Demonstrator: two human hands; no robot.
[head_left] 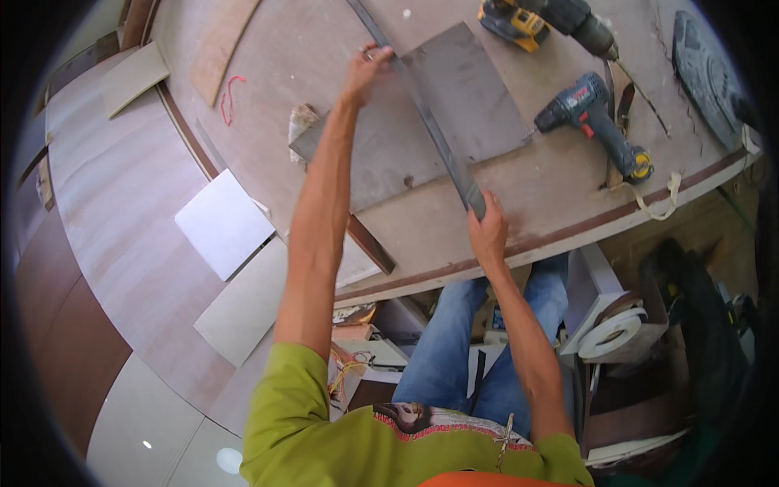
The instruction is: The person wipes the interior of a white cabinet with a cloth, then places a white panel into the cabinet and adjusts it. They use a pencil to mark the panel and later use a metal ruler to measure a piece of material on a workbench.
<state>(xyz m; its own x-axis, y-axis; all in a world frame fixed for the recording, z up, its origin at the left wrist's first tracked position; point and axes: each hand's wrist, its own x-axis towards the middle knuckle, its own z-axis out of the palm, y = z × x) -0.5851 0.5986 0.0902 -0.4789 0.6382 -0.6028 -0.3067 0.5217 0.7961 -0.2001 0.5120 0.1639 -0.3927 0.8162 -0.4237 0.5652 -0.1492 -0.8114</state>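
Note:
A long, narrow dark grey strip (438, 134) runs slantwise over a flat grey board (479, 97) on the workbench. My left hand (367, 75) is closed on the strip's upper part, beyond the board's middle. Lower down, my right hand (488, 234) grips the strip's near end, close to the front edge of the bench. The strip's far end passes out at the top of the picture. Whether the strip rests on the board or is held just above it, I cannot tell.
Right of the board lie a dark blue cordless drill (586, 122) and a yellow-and-black drill (519, 24) with a long bit. A grey-black tool (704, 81) sits at the far right. White panels (225, 223) stand at the left; a tape roll (613, 334) is below the bench.

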